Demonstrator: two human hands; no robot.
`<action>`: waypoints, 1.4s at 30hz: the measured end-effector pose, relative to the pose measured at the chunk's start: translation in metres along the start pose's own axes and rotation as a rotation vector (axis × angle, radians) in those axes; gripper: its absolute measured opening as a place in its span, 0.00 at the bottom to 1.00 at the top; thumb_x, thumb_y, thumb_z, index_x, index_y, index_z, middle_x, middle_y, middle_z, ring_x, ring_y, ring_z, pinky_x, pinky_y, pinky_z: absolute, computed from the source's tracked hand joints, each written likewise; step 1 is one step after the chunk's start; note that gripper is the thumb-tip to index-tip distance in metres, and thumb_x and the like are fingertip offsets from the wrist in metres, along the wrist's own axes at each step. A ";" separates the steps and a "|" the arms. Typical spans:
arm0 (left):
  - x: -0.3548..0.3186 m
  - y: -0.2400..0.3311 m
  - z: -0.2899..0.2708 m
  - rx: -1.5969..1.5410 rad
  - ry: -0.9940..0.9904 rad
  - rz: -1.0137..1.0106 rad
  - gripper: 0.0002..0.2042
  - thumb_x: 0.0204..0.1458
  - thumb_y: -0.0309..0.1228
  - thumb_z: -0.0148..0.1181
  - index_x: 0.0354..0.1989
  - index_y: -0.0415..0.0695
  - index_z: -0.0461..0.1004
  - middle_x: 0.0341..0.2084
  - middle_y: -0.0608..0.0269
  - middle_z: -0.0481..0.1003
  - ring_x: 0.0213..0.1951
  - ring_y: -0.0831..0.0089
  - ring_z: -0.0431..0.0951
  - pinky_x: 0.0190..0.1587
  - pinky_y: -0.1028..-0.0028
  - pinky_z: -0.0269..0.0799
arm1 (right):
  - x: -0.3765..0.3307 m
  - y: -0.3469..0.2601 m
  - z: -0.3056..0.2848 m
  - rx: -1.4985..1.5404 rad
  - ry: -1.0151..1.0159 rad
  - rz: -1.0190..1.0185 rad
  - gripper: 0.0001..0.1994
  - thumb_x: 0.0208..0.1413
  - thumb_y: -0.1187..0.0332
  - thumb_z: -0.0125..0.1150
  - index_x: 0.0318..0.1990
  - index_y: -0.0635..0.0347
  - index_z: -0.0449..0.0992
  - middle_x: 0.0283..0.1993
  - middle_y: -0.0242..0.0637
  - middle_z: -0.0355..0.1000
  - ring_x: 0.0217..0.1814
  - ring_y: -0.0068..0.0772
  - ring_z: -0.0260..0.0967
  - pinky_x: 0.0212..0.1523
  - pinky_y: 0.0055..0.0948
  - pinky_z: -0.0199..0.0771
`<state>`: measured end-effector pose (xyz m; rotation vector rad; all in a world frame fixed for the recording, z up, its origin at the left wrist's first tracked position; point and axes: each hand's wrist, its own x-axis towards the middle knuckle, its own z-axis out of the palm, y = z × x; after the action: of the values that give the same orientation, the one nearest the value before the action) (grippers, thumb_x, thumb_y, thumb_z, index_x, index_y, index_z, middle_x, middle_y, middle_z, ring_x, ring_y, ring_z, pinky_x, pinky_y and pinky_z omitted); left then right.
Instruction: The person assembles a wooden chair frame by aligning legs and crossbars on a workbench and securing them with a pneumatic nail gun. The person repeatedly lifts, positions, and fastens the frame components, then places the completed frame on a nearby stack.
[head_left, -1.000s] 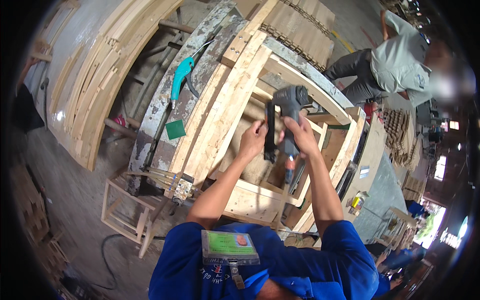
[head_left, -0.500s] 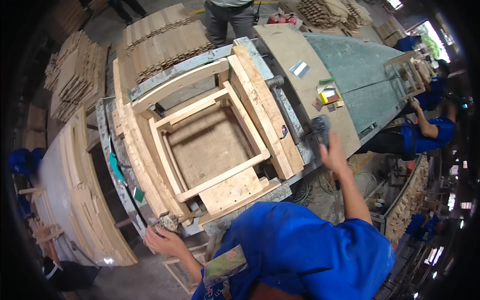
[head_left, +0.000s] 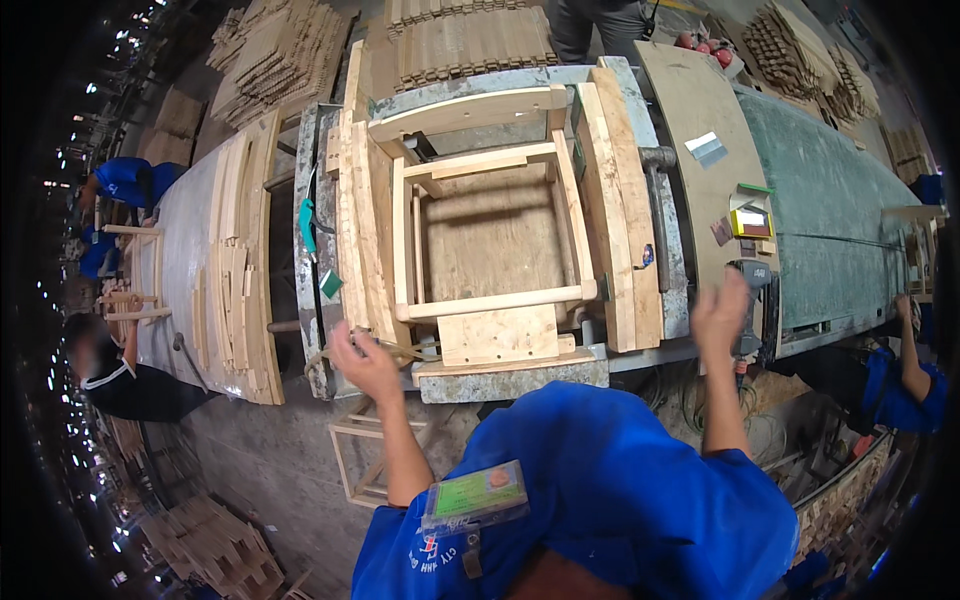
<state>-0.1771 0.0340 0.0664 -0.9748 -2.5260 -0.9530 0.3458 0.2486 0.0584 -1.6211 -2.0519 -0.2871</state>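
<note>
Two hands on my feed: left hand (head_left: 372, 368) near-left of the wooden frame (head_left: 500, 303), right hand (head_left: 718, 318) rightward, beside the air tool (head_left: 756, 273). Fingers (head_left: 735, 288) blurred; can't tell if spread.

Between and beyond the hands (head_left: 365, 362) sits a pale, unpainted wood frame (head_left: 500, 303), roughly square, its rails and posts joined, with an open middle through which a brown board shows. It lies level on the bench (head_left: 515, 388), its straight front rail nearest the hands and a curved rail at the far side. Just beside the right hand, partly hidden by it, is a dark nail gun (head_left: 754, 272), its head pointing away from the person.
</note>
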 end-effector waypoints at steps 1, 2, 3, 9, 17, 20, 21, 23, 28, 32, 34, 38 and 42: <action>-0.010 0.019 0.007 -0.195 -0.092 -0.163 0.16 0.66 0.31 0.55 0.57 0.34 0.76 0.51 0.44 0.79 0.55 0.56 0.77 0.62 0.60 0.69 | -0.005 -0.049 0.010 0.456 -0.175 0.280 0.19 0.64 0.66 0.60 0.58 0.69 0.73 0.52 0.53 0.75 0.49 0.48 0.74 0.52 0.43 0.74; -0.018 0.037 0.016 -0.396 -0.188 -0.321 0.16 0.66 0.31 0.56 0.55 0.33 0.77 0.46 0.45 0.81 0.50 0.62 0.81 0.57 0.64 0.74 | -0.009 -0.097 0.007 0.727 -0.408 0.398 0.17 0.65 0.65 0.59 0.57 0.66 0.75 0.46 0.46 0.77 0.44 0.38 0.75 0.46 0.37 0.76; -0.024 0.047 0.026 -0.376 -0.299 -0.345 0.15 0.65 0.32 0.58 0.52 0.33 0.79 0.41 0.51 0.82 0.45 0.67 0.80 0.51 0.68 0.75 | -0.007 -0.136 0.004 0.979 -0.706 0.433 0.15 0.65 0.64 0.61 0.53 0.64 0.77 0.39 0.41 0.76 0.39 0.34 0.74 0.42 0.32 0.76; -0.008 0.057 0.076 -0.124 -0.546 0.057 0.20 0.60 0.32 0.64 0.57 0.33 0.76 0.43 0.45 0.81 0.47 0.55 0.81 0.54 0.59 0.74 | -0.031 -0.197 0.071 1.535 -1.105 1.515 0.16 0.68 0.58 0.61 0.44 0.67 0.75 0.32 0.41 0.76 0.26 0.36 0.75 0.24 0.27 0.78; 0.130 0.110 0.244 0.149 -0.665 0.706 0.39 0.51 0.33 0.71 0.71 0.43 0.60 0.61 0.44 0.68 0.68 0.39 0.60 0.73 0.51 0.54 | -0.043 -0.190 0.144 1.520 -0.717 2.239 0.11 0.69 0.62 0.61 0.44 0.60 0.68 0.33 0.46 0.72 0.30 0.41 0.77 0.27 0.31 0.87; 0.171 0.127 0.308 0.229 -0.726 0.791 0.39 0.50 0.32 0.71 0.72 0.43 0.60 0.61 0.43 0.69 0.68 0.42 0.62 0.72 0.51 0.56 | -0.054 -0.189 0.160 1.476 -0.831 2.281 0.19 0.65 0.54 0.66 0.36 0.56 0.65 0.23 0.36 0.65 0.20 0.29 0.68 0.16 0.21 0.70; 0.186 0.122 0.325 0.276 -0.810 0.767 0.31 0.50 0.32 0.70 0.63 0.42 0.67 0.55 0.43 0.75 0.60 0.43 0.72 0.66 0.50 0.66 | -0.044 -0.193 0.157 1.462 -0.990 2.392 0.19 0.65 0.53 0.66 0.34 0.55 0.65 0.22 0.34 0.64 0.18 0.27 0.62 0.14 0.21 0.65; 0.195 0.135 0.352 0.288 -1.045 0.789 0.21 0.49 0.32 0.68 0.52 0.42 0.70 0.45 0.44 0.79 0.49 0.45 0.80 0.53 0.52 0.76 | -0.064 -0.188 0.158 1.679 -0.816 2.339 0.17 0.64 0.59 0.69 0.47 0.56 0.66 0.34 0.36 0.68 0.30 0.33 0.68 0.27 0.31 0.74; 0.216 0.143 0.330 0.206 -0.980 0.835 0.17 0.47 0.31 0.67 0.43 0.42 0.69 0.36 0.45 0.80 0.41 0.45 0.83 0.44 0.51 0.77 | -0.041 -0.192 0.117 1.769 -0.665 1.930 0.21 0.62 0.56 0.70 0.54 0.47 0.64 0.41 0.32 0.68 0.35 0.32 0.67 0.32 0.31 0.72; 0.251 0.184 0.268 0.158 -0.831 0.893 0.16 0.44 0.31 0.67 0.41 0.42 0.69 0.34 0.44 0.80 0.38 0.44 0.83 0.40 0.50 0.77 | -0.022 -0.189 0.067 1.760 -0.651 1.801 0.28 0.61 0.53 0.71 0.63 0.39 0.61 0.56 0.32 0.66 0.52 0.35 0.67 0.46 0.41 0.73; 0.276 0.210 0.225 0.183 -0.736 0.964 0.15 0.45 0.30 0.66 0.41 0.42 0.70 0.30 0.46 0.80 0.35 0.45 0.83 0.38 0.50 0.77 | -0.013 -0.202 0.035 1.781 -0.626 1.744 0.31 0.61 0.53 0.71 0.66 0.39 0.59 0.62 0.33 0.64 0.58 0.37 0.66 0.50 0.44 0.72; 0.307 0.277 0.127 0.353 -0.709 0.933 0.11 0.50 0.30 0.64 0.42 0.46 0.74 0.28 0.54 0.80 0.29 0.63 0.82 0.34 0.60 0.81 | -0.003 -0.217 -0.035 2.100 -0.520 1.337 0.22 0.69 0.56 0.62 0.63 0.51 0.64 0.56 0.38 0.72 0.56 0.35 0.70 0.53 0.45 0.74; 0.306 0.304 0.018 0.187 -0.747 0.768 0.10 0.59 0.29 0.63 0.48 0.47 0.73 0.33 0.54 0.81 0.30 0.69 0.82 0.34 0.68 0.86 | 0.013 -0.202 -0.110 2.265 -0.395 1.076 0.18 0.71 0.53 0.58 0.57 0.53 0.66 0.55 0.41 0.75 0.55 0.38 0.73 0.61 0.46 0.73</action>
<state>-0.1978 0.3676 0.3400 -2.3003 -2.2644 -0.1121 0.1796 0.1555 0.1872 -0.6798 -0.2651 1.9297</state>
